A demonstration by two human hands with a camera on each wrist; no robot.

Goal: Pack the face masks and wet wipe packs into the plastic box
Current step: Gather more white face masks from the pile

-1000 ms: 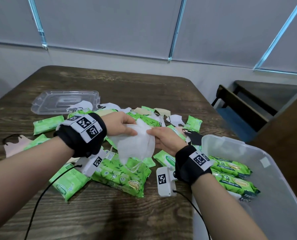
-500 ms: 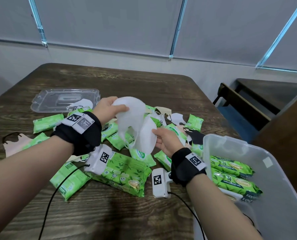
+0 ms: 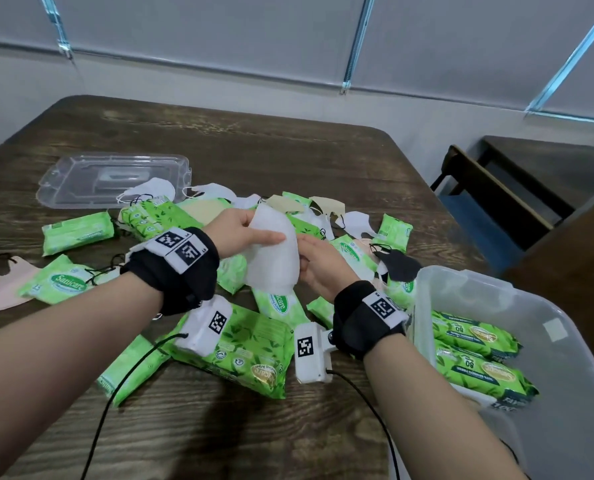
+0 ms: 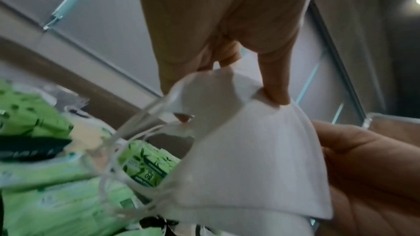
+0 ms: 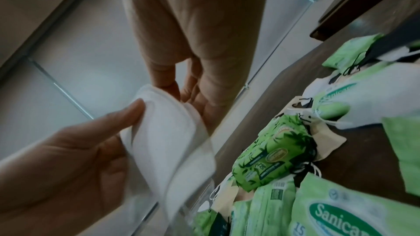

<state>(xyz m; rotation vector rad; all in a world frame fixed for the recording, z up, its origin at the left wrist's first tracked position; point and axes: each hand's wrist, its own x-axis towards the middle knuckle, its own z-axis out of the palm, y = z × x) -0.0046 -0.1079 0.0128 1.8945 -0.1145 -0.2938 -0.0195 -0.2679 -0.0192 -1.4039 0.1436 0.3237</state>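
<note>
Both hands hold a white mask (image 3: 273, 258) above the table (image 3: 288, 161): left hand (image 3: 243, 233) pinches its top, right hand (image 3: 318, 268) grips its side, probably folding it flat for the box (image 3: 565, 393) at right.

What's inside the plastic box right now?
Inside the plastic box: two green wet wipe packs side by side. Part of another pack shows below them; the right forearm covers the rest. No masks visible.
</note>
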